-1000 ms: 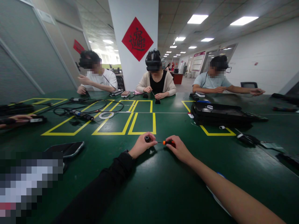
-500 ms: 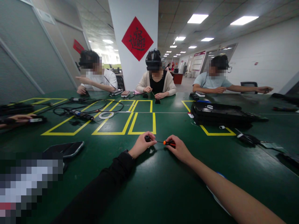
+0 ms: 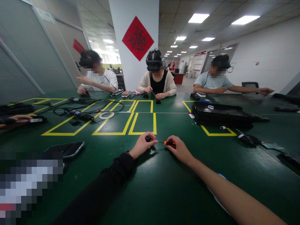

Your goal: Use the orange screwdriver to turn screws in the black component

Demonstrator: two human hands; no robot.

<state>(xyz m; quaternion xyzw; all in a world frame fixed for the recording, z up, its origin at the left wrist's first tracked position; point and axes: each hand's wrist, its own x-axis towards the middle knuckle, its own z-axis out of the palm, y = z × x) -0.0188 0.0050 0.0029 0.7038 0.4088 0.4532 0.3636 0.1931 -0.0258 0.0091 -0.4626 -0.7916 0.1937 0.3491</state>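
My left hand is closed around a small black part with a rounded end; the fingers cover most of it, so its kind does not show. In my right hand is a screwdriver with an orange and black handle. Its thin dark shaft runs left to the fingertips of my left hand and meets the black part there. Whether the tip sits in a screw is hidden. Both hands are just above the green table.
A phone lies to the left. Beyond it are tangled black cables and a white ring. A stack of black panels stands at the right, near another cable bundle. Several people sit around the table.
My hands and the screwdriver hold nearly the same position. Any turn of the handle is too small to make out.
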